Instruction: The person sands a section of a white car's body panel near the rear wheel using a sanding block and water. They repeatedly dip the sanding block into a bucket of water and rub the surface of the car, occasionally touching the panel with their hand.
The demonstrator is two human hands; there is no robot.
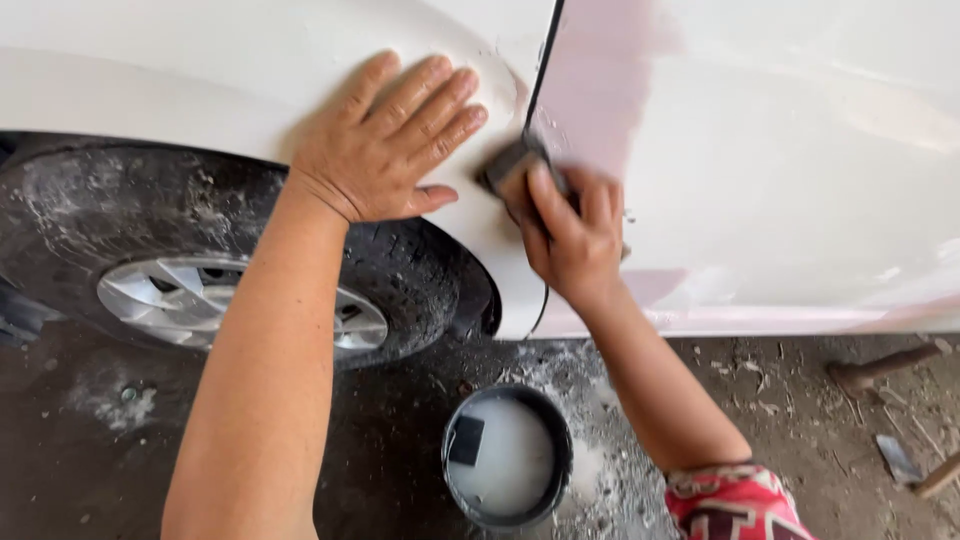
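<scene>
Your left hand [385, 140] lies flat and wide open on the white car [200, 60], in the upper middle of the frame. It holds nothing. Its fingers are spread over the curved part above the wheel [200, 270].

Your right hand [570, 235] is just beside it, near the middle of the frame. It is closed around a dark sanding block [510, 165] and presses it on the car, right by the thin dark gap [542, 80] where the door [780, 150] begins. The block looks a bit blurry. The door has a dull pinkish patch [600, 90] near that gap.

The wheel sits at the left, dusty and dark, with a silver middle. Your left arm crosses in front of it.

Down at the bottom middle, a black bucket [553, 425] stands on the dirty floor [400, 440]. It holds milky water, and a small dark square [466, 440] floats in it. White splashes lie on the floor beside it.

At the lower right lie a hammer [885, 365] and another wooden handle [940, 475]. Your red patterned sleeve [735, 505] shows at the bottom edge.
</scene>
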